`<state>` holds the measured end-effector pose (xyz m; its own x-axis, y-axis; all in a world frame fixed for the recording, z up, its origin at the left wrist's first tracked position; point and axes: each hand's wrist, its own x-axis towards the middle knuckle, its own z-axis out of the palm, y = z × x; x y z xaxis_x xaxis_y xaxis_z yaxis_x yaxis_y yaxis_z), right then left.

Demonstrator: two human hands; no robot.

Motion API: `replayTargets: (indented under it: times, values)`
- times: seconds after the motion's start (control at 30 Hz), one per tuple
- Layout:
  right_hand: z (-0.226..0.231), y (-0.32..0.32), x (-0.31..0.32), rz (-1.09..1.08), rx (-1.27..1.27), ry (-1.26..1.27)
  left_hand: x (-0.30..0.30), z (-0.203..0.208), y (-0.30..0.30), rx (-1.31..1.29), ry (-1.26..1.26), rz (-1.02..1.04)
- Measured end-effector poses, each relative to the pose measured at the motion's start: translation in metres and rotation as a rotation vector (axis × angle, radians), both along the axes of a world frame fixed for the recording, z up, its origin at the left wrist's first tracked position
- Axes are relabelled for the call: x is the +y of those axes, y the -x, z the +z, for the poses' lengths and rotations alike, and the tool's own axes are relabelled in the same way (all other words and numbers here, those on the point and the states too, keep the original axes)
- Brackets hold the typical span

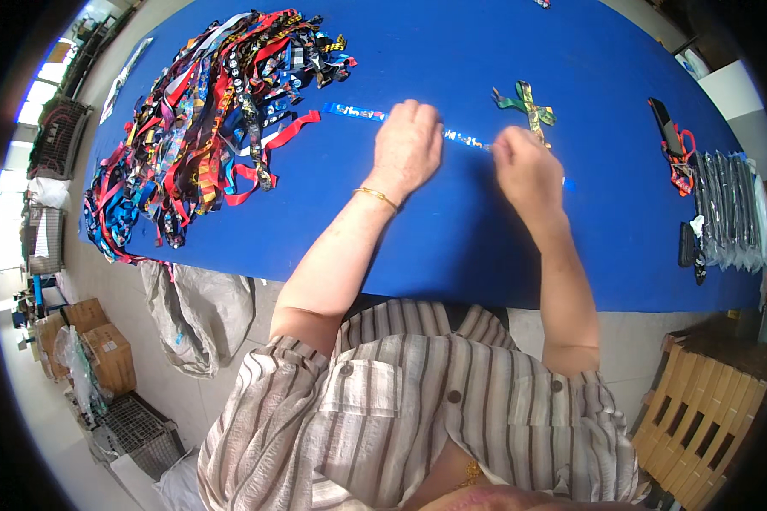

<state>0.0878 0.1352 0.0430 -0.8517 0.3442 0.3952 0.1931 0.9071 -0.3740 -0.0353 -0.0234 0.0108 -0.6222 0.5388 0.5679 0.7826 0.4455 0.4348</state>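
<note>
A blue printed ribbon strap (pixel 466 139) lies stretched across the blue table in front of me. My left hand (pixel 407 146) is closed over its middle, fingers curled down on it, and one end sticks out to the left. Farther right, my right hand (pixel 525 166) pinches the same strap, its fingertips pressed together. A small blue piece shows just right of my right wrist; whether it belongs to this strap I cannot tell. Beyond my right hand lies a green and yellow patterned strap (pixel 533 112), folded in a cross shape.
A big tangled heap of colourful straps (pixel 217 128) covers the table's left side. At the right are orange-handled scissors (pixel 680 153), a black object (pixel 686 244) and a row of plastic-wrapped packs (pixel 729 209). A grey sack (pixel 200 319) hangs below the left edge; cardboard boxes (pixel 102 349) stand beyond.
</note>
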Motion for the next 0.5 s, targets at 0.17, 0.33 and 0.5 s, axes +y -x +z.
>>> replayTargets:
  times: [0.17,0.33,0.5]
  values:
    - [-0.025,0.035,-0.018,0.127,0.049,-0.05,-0.002,-0.01,0.003,0.008,0.113,0.009]
    - [-0.032,0.041,-0.018,0.158,0.089,0.093,-0.011,-0.011,0.015,-0.008,0.108,0.165]
    - [-0.024,0.032,-0.019,0.076,-0.017,0.184,-0.026,-0.014,0.038,-0.012,0.116,0.36]
